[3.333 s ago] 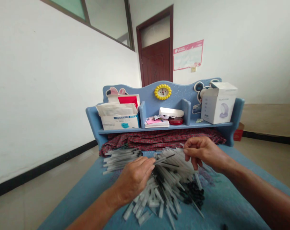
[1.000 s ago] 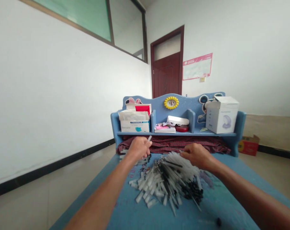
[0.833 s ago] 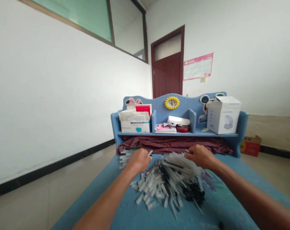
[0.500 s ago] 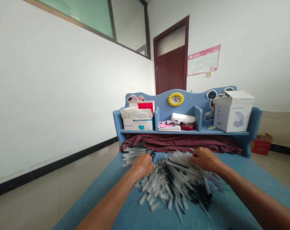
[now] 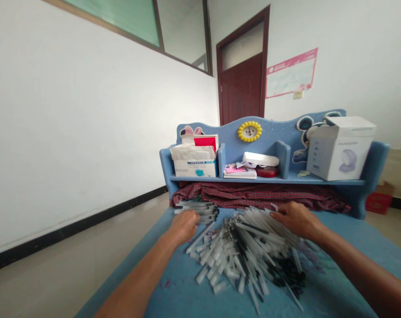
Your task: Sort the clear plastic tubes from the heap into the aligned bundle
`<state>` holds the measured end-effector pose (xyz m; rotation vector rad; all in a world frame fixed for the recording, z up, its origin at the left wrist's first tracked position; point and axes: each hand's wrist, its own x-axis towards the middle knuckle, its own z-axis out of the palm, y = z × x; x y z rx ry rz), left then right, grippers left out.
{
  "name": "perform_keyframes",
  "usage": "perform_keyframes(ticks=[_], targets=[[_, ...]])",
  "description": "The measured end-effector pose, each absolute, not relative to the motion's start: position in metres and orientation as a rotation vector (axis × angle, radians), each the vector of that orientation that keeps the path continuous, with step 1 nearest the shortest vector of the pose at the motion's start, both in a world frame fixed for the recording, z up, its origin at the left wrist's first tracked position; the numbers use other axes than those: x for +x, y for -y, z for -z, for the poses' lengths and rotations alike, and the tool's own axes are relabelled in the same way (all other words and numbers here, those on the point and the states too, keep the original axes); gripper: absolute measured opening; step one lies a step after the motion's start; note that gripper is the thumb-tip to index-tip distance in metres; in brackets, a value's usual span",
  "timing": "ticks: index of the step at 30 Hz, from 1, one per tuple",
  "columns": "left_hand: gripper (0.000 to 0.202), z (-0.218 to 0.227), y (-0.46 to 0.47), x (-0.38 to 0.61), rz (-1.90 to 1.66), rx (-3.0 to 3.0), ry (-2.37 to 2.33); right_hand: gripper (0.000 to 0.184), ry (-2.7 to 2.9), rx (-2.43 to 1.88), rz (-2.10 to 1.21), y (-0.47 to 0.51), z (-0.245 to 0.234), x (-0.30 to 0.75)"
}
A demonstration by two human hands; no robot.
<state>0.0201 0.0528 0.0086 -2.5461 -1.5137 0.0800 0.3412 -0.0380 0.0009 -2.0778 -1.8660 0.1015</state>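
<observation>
A large loose heap of translucent pens [image 5: 226, 254] with black parts lies on the blue table, fanned toward me. Behind it on the left, a smaller bunch of pens [image 5: 207, 213] is laid side by side, black ends to the right. My left hand [image 5: 183, 227] is closed at the near side of this bunch; whatever its curled fingers hold is hidden. At the heap's upper right edge, my right hand [image 5: 296, 219] pinches with thumb and fingers at a pen [image 5: 274, 206], whose end pokes out above the thumb.
A folded checked cloth [image 5: 246, 194] lies under the blue shelf [image 5: 203, 179] at the table's back. The shelf holds a mask box [image 5: 195, 168], papers [image 5: 240, 174], a red round tin [image 5: 267, 172] and a white box [image 5: 341, 152]. A red carton [image 5: 379, 199] stands on the floor.
My left hand has moved left, from the heap's edge to the near side of the small bunch. My right hand stays at the heap's edge. The view has shifted slightly.
</observation>
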Motion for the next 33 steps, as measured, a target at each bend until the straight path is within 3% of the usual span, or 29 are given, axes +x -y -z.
perform_keyframes(ticks=[15,26,33], targets=[[0.017,-0.016,-0.042,0.020,0.012,-2.560,1.402,0.040,1.711,-1.855,-0.073,0.045,-0.011,0.337],[0.020,-0.039,0.022,0.075,0.610,-2.908,0.654,0.045,1.652,-1.370,-0.775,0.070,-0.028,0.285],[0.020,-0.046,0.018,0.086,0.753,-3.032,0.655,0.041,1.545,-1.281,-0.949,0.072,-0.032,0.291]])
